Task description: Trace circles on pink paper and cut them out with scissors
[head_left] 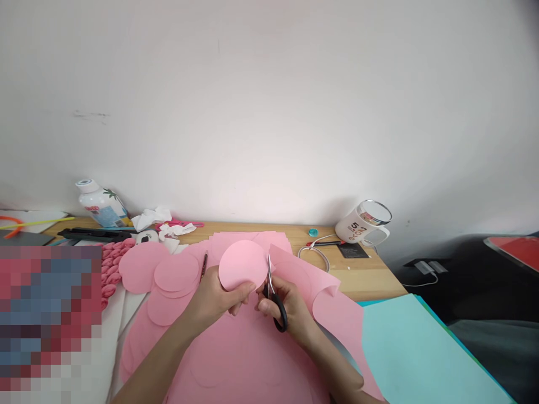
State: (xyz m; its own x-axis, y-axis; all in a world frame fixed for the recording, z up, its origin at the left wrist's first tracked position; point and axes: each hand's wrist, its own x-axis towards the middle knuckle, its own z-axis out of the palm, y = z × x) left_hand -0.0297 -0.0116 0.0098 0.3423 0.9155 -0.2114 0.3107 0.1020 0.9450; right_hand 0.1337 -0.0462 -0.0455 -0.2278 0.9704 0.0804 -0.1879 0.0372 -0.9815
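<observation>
Between thumb and fingers, my left hand [223,296] pinches a pink paper circle [243,265] by its lower edge. My right hand [290,306] is closed around the black handles of a pair of scissors [278,314], with the blades pointing up at the circle's right edge. A curling pink paper scrap [303,272] lies just right of the blades, and whether it still joins the circle I cannot tell. Several pink circles [177,272] overlap to the left of my left hand. Pink paper sheets [248,359] spread beneath both hands.
A white mug [357,224] stands at the back right beside a looped cable [314,252] and a black card [352,251]. Light blue sheets [421,342] lie at right. A white bottle [101,205], crumpled tissue [151,217] and a pencil [204,264] are at left.
</observation>
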